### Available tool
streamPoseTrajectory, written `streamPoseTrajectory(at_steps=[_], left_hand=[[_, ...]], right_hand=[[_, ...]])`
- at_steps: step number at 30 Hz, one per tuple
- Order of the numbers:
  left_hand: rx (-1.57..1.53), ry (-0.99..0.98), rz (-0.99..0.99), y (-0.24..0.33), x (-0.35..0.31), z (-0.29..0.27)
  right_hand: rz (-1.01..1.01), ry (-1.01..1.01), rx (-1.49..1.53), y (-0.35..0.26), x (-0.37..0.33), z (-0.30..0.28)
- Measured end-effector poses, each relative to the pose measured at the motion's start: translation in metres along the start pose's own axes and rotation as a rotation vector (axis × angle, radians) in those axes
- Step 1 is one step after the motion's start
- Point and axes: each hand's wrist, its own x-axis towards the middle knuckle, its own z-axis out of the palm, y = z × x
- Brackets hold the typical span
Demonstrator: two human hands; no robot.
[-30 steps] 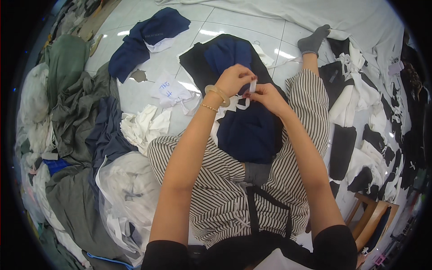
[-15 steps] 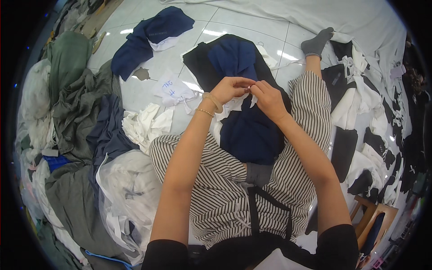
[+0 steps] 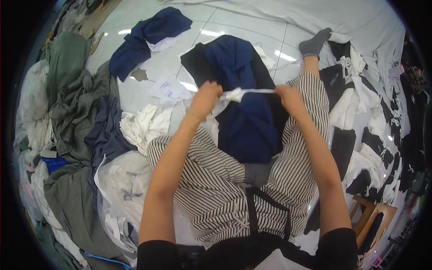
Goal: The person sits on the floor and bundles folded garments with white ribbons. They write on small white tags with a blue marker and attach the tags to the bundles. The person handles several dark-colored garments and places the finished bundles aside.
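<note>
A white fabric strip (image 3: 258,91) is stretched level between my two hands, with a bunched part near its middle. My left hand (image 3: 207,96) is closed on one end, and white cloth hangs below it. At the other end my right hand (image 3: 290,100) pinches the strip. Beneath it lies a bundle of navy fabric (image 3: 247,130) on a black cloth (image 3: 194,64); the strip passes across the bundle's upper part. Whether it runs under the bundle is hidden.
A folded navy garment (image 3: 162,29) lies on the tiles at the far left, near a white sheet with blue handwriting (image 3: 168,90). Crumpled white cloth (image 3: 146,126) and grey-green fabric heaps (image 3: 76,117) stand at left. Black and white pieces (image 3: 344,148) and a wooden frame (image 3: 375,220) are at right.
My hands were close together with fingers at a small white piece. They have since moved apart sideways, and the white strip is now pulled taut between them.
</note>
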Motion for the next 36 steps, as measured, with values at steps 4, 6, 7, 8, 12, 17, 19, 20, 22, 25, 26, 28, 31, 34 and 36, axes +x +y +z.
streamPoseTrajectory(at_steps=[4,6,7,8,12,17,19,20,22,25,26,28,31,34,36], left_hand=[[-0.622,0.032,-0.173,0.022,-0.012,0.014],[-1.075,0.115,-0.262,0.042,-0.005,0.009],[-1.239,0.145,-0.288,0.059,0.007,0.006],[-1.399,0.180,-0.310,0.072,0.018,0.006],[-1.745,0.321,-0.198,0.076,0.033,0.018],[-1.273,0.190,-0.488,0.058,-0.008,0.048],[-1.326,0.140,-0.503,0.056,-0.010,0.054],[-1.301,0.102,-0.478,0.062,-0.008,0.048],[-1.258,-0.006,-0.459,0.072,0.000,0.040],[-1.100,-0.126,-0.418,0.086,0.018,0.028],[-1.114,-0.098,-0.418,0.085,0.017,0.028],[-1.143,-0.042,-0.418,0.081,0.015,0.030],[-1.166,0.001,-0.458,0.074,0.005,0.041],[-1.243,0.031,-0.481,0.079,0.006,0.046],[-1.264,0.054,-0.478,0.079,0.005,0.047]], right_hand=[[0.114,-0.245,0.794,0.009,-0.002,-0.010],[0.232,-0.288,1.259,-0.030,0.008,-0.026],[0.241,-0.259,1.461,-0.044,0.014,-0.026],[0.240,-0.228,1.661,-0.057,0.022,-0.026],[0.315,-0.065,1.818,-0.068,0.042,-0.014],[0.780,-0.107,1.538,-0.049,0.000,0.019],[0.659,-0.152,1.508,-0.036,0.004,0.024],[0.622,-0.181,1.493,-0.037,0.001,0.021],[0.511,-0.141,1.409,-0.061,0.008,-0.003],[0.394,-0.013,1.242,-0.070,0.020,-0.008],[0.463,0.011,1.330,-0.073,0.019,-0.007],[0.605,0.063,1.504,-0.077,0.016,-0.004],[0.682,-0.044,1.777,-0.073,-0.001,0.004],[0.535,-0.179,1.522,-0.064,-0.017,0.028],[0.538,-0.203,1.341,-0.076,-0.012,0.020]])
